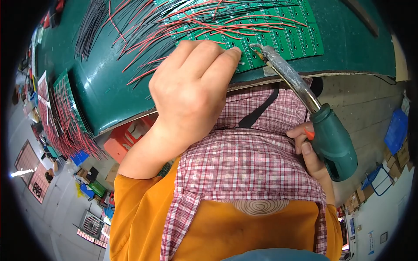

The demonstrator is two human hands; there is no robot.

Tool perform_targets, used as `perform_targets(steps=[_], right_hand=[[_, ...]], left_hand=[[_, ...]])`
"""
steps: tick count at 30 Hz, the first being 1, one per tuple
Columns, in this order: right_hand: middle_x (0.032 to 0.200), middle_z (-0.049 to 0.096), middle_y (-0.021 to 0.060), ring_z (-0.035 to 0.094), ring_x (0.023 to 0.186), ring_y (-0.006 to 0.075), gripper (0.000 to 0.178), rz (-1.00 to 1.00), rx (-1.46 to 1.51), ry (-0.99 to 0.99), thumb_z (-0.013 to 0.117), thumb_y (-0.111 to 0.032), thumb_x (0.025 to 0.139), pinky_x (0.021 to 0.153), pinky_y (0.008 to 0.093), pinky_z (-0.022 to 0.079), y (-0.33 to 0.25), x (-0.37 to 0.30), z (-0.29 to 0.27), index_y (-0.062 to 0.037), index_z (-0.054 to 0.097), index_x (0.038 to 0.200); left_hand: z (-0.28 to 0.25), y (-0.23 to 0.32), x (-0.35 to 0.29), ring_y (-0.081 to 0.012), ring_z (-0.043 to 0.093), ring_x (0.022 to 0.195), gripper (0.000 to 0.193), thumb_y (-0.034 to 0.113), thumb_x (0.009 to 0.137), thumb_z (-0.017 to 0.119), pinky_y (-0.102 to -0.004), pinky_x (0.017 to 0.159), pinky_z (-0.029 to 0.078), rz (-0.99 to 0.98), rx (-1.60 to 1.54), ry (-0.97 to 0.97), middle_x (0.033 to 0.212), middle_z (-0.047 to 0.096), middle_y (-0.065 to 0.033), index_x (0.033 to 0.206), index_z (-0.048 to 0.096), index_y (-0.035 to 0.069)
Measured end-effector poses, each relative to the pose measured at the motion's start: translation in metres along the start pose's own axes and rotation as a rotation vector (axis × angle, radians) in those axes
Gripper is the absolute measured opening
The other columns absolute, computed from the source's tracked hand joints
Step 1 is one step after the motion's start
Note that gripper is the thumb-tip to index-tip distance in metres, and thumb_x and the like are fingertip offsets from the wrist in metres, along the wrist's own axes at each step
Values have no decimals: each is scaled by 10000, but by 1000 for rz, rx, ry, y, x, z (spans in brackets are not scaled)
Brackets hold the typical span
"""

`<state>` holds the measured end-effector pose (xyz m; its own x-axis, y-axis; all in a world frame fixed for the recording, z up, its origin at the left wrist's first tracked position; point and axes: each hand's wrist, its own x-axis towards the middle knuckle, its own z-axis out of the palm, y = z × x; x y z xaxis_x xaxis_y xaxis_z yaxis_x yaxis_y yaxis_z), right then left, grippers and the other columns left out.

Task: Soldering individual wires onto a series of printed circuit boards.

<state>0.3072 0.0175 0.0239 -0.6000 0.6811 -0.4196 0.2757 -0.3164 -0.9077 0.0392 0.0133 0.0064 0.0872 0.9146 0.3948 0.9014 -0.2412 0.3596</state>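
My left hand [191, 85] is closed at the near edge of a panel of green circuit boards [311, 37], thumb and index finger pinched together. Whatever lies between those fingertips is hidden; thin wires run in under the hand from the left. My right hand [311, 156] is wrapped round the green handle of a soldering gun [334, 141] with an orange-red trigger. Its metal barrel slants up and left, and the bent tip is over the boards, just right of my left fingertips. Red wires [204, 27] and black wires lie across the panel.
A bundle of black wires [90, 28] rests on the green tabletop [109, 87]. Wired boards [69, 108] hang at the table's left edge. A dark bar [360, 16] lies at the far right. Below the table on the left is an orange-red plastic object [122, 141].
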Motion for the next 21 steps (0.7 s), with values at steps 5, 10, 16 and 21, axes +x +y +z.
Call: perform_targets(steps=[5, 10, 16, 21], right_hand=[[781, 660, 29, 567, 673, 112, 191, -85, -365, 75, 626, -137, 795, 687, 270, 467, 0, 1, 2, -29, 632, 953], [896, 683, 87, 604, 727, 101, 198, 31, -133, 125, 630, -92, 786, 674, 231, 481, 11, -7, 5, 7, 609, 957], [762, 621, 47, 526, 639, 52, 211, -13, -41, 60, 614, -43, 806, 600, 161, 421, 11, -3, 0, 54, 583, 990], [633, 507, 18, 469, 573, 87, 372, 9, -47, 88, 534, -350, 871, 567, 230, 400, 5, -1, 4, 13, 569, 945]], left_hand=[[10, -3, -2, -174, 545, 662, 187, 74, 606, 609, -272, 512, 449, 54, 106, 49, 689, 529, -20, 791, 641, 77], [11, -3, -1, -170, 550, 671, 190, 77, 601, 615, -266, 506, 447, 91, 136, 57, 707, 528, -16, 790, 637, 75], [10, -1, -2, -169, 554, 679, 201, 78, 594, 618, -262, 506, 446, 84, 167, 52, 718, 535, -16, 793, 637, 73], [10, -5, -2, -176, 547, 668, 203, 67, 599, 610, -262, 511, 446, 64, 119, 48, 726, 543, -20, 800, 640, 69]])
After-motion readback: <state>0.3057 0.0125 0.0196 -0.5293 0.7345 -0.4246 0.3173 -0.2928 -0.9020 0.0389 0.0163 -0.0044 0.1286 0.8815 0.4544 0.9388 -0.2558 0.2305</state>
